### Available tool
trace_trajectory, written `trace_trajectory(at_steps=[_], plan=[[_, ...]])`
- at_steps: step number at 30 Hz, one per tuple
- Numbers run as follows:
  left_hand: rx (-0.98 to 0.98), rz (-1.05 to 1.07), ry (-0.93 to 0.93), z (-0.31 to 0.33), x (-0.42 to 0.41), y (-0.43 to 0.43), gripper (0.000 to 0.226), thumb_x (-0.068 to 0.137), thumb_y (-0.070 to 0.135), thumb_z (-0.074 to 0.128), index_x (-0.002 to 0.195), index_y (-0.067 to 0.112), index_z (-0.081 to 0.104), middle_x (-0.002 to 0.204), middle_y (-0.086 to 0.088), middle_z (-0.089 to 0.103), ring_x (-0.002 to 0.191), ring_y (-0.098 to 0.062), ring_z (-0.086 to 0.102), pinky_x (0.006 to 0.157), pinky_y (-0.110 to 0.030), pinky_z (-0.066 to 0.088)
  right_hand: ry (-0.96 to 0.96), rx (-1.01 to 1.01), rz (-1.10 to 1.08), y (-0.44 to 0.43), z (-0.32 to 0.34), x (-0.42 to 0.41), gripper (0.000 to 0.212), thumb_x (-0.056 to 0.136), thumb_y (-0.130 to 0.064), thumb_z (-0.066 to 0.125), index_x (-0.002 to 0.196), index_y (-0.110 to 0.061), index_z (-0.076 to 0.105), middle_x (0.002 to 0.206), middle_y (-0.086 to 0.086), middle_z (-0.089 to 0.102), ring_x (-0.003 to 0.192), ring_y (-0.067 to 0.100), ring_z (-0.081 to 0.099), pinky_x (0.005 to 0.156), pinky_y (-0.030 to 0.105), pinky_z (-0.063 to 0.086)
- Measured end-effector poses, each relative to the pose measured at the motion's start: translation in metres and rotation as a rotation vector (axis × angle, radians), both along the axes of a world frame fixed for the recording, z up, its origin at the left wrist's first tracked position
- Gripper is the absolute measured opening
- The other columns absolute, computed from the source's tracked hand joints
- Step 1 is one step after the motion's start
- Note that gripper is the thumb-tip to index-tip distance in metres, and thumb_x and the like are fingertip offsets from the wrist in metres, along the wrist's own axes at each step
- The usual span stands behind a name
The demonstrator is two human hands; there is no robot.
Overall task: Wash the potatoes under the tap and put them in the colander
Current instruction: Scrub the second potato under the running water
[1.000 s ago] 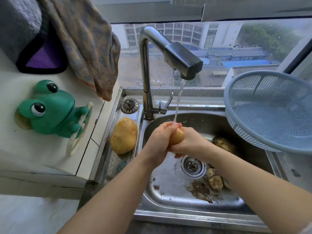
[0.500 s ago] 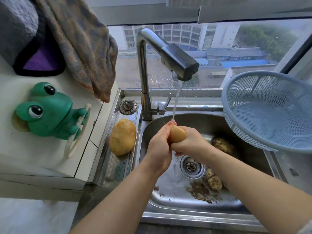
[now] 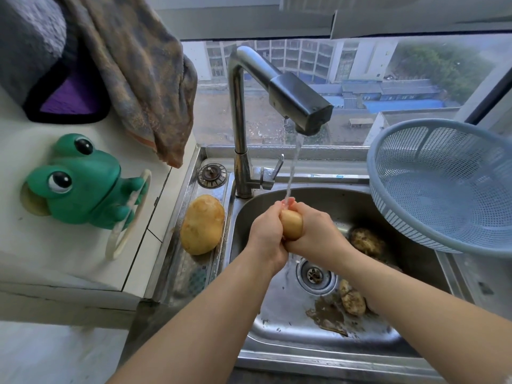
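Head view. My left hand and right hand both wrap one small potato, held over the sink basin under the tap. The water stream strikes my fingertips at its top.

A clean-looking ledge potato lies left of the basin. A far muddy potato and a near muddy potato sit right of the drain, and possibly a third is hidden behind my forearm. The blue colander stands at right, apparently holding nothing.

Risk: the wet skin is slick. A loosened grip would drop the potato into the mud patch beside the drain.
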State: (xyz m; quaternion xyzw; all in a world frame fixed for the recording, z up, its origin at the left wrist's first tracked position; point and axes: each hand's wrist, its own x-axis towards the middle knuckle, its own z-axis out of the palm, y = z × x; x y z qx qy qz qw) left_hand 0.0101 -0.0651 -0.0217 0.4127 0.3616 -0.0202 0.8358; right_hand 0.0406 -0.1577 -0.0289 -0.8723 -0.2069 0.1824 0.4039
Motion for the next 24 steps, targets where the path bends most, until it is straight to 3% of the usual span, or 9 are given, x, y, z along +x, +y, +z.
trace_trajectory(at_steps=[4,7,10,14,18,22,24], plan=[[0.203,-0.144,-0.206,-0.004,-0.014,0.0,0.036,0.106,0.024,0.032,0.138,0.017,0.047,0.127,0.0,0.054,0.114,-0.011,0.054,0.1,-0.029,0.043,0.2,0.085,-0.024,-0.002,0.0,0.008,0.034,0.068,-0.001,0.076,0.097,-0.012,0.063,0.083,0.005,0.068,0.076,0.02,0.066,0.068,0.037,0.058],[0.376,-0.344,-0.281,-0.015,-0.024,0.005,0.044,0.106,0.024,0.032,0.15,0.023,0.028,0.143,0.007,0.041,0.126,-0.008,0.044,0.097,-0.017,0.04,0.39,0.195,0.007,-0.003,-0.001,0.007,0.027,0.073,0.001,0.074,0.093,-0.013,0.064,0.073,0.001,0.065,0.068,0.012,0.064,0.063,0.03,0.056],[0.383,-0.254,-0.269,-0.01,-0.021,0.005,0.03,0.104,0.024,0.038,0.133,0.024,0.045,0.13,0.0,0.053,0.114,-0.009,0.054,0.086,-0.018,0.048,0.279,0.185,0.005,0.001,-0.003,0.004,0.031,0.073,-0.003,0.077,0.097,-0.016,0.063,0.078,-0.002,0.066,0.071,0.011,0.066,0.063,0.028,0.058],[0.354,0.052,-0.149,-0.004,-0.008,-0.008,0.014,0.099,0.02,0.049,0.101,0.028,0.06,0.107,-0.005,0.065,0.103,-0.022,0.063,0.091,-0.035,0.053,0.052,0.079,-0.046,0.009,-0.001,-0.002,0.035,0.074,-0.01,0.077,0.102,-0.019,0.059,0.084,-0.007,0.064,0.078,0.007,0.063,0.065,0.023,0.054],[0.301,0.22,-0.074,-0.001,-0.003,-0.014,0.024,0.098,0.015,0.042,0.102,0.026,0.063,0.103,0.0,0.068,0.099,-0.017,0.065,0.093,-0.037,0.053,-0.112,0.033,-0.018,0.01,-0.003,-0.009,0.033,0.077,-0.009,0.073,0.105,-0.015,0.058,0.093,-0.001,0.061,0.084,0.015,0.059,0.07,0.029,0.052],[0.05,0.264,-0.019,-0.004,0.003,-0.007,0.026,0.098,0.01,0.042,0.113,0.018,0.061,0.088,0.002,0.075,0.096,-0.02,0.068,0.096,-0.04,0.052,-0.132,0.053,-0.016,0.005,-0.009,-0.012,0.053,0.072,-0.006,0.077,0.12,-0.014,0.055,0.107,-0.003,0.056,0.094,0.014,0.055,0.08,0.029,0.051],[-0.032,0.218,-0.068,-0.003,0.001,-0.003,0.024,0.101,0.01,0.04,0.11,0.019,0.06,0.094,0.0,0.074,0.103,-0.021,0.066,0.101,-0.041,0.049,-0.103,0.103,-0.04,0.003,-0.01,-0.012,0.057,0.07,-0.006,0.079,0.121,-0.015,0.056,0.108,-0.004,0.057,0.094,0.012,0.056,0.079,0.025,0.05]])
